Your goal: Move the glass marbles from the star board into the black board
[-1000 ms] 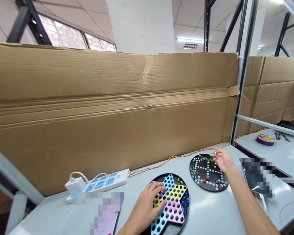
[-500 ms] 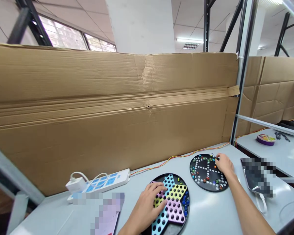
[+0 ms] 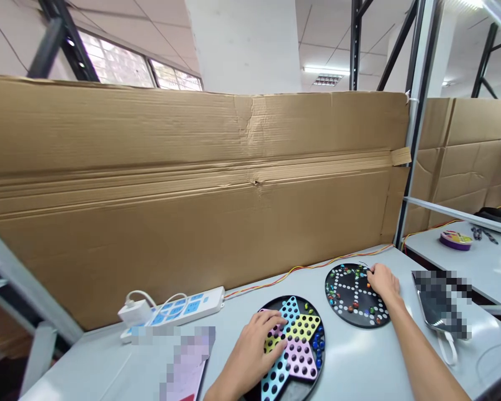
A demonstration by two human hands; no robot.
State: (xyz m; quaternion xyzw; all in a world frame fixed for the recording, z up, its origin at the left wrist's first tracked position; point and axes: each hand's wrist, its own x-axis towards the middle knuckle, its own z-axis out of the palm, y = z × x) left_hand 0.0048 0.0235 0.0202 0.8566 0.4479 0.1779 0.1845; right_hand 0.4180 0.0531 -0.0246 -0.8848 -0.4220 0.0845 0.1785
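Observation:
My left hand (image 3: 254,348) rests with fingers spread over the left part of a Chinese checkers board (image 3: 299,356). The board is round and black, with a star of blue, yellow and pink sections full of holes. Blue marbles (image 3: 318,346) lie in its right side tray, and a few green ones (image 3: 309,307) near the top. Farther right, my right hand (image 3: 384,282) has its fingers closed at the upper right edge of a black round board (image 3: 356,308) with white dots and coloured marbles. Whatever its fingertips hold is hidden.
A white power strip (image 3: 196,305) with a plugged-in charger (image 3: 136,313) stands at the left. In front of it lies a purple booklet (image 3: 192,362). A dark tablet-like device (image 3: 436,303) with a white cable lies right of my right arm. Cardboard (image 3: 192,239) walls the table's back.
The view has shifted slightly, so everything sits a little farther right. Both hands keep their places at the two boards.

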